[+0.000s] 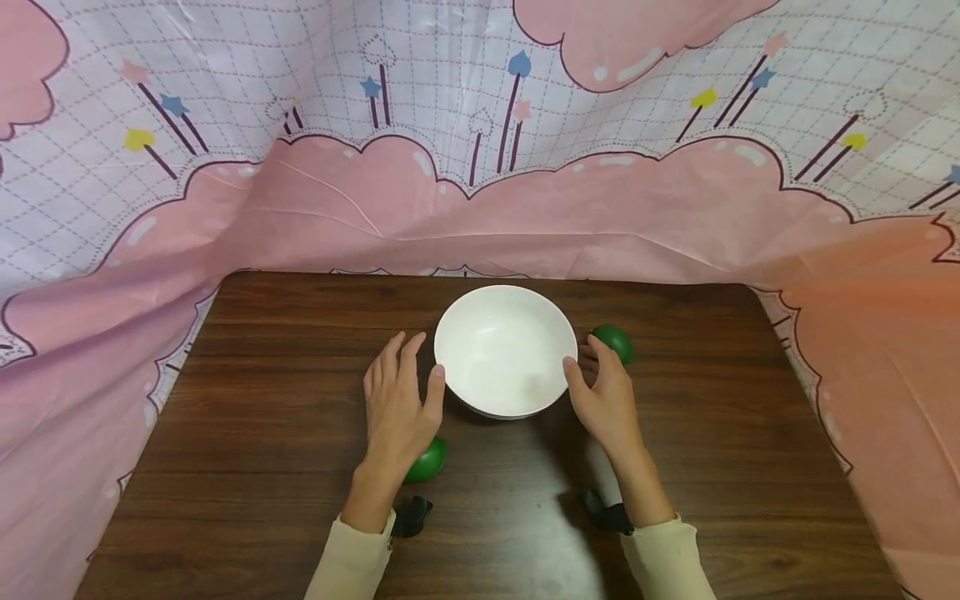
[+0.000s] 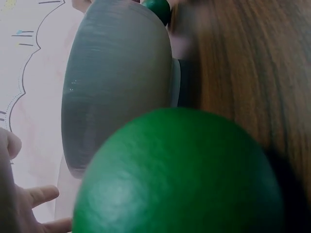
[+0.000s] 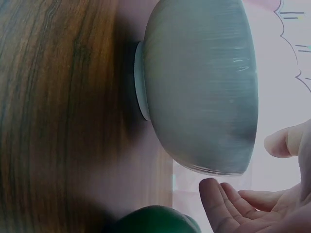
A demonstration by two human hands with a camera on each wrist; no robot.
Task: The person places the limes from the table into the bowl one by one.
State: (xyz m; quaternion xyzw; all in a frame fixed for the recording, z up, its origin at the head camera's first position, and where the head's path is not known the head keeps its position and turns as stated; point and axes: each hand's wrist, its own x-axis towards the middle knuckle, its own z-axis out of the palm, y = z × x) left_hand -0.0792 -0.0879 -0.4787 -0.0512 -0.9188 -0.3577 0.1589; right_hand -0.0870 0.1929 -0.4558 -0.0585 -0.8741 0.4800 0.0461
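Observation:
A white bowl [image 1: 504,348] stands upright on the brown wooden table, between two hands. Beside its left side is my left hand [image 1: 397,404], fingers spread and thumb close to the rim. My right hand [image 1: 606,400] is at the bowl's right side, its fingers gently bent and its thumb near the rim. In the right wrist view, a small gap separates these fingers [image 3: 214,199] from the bowl [image 3: 199,87]. One smooth green fruit [image 1: 427,461] lies beneath the left wrist, partly covered. Another green fruit [image 1: 614,342] sits just beyond the right fingers.
Dark straps [image 1: 606,512] show at both wrists. Behind the wooden table [image 1: 285,333] hangs a pink and white patterned cloth [image 1: 480,217], which also runs down both sides.

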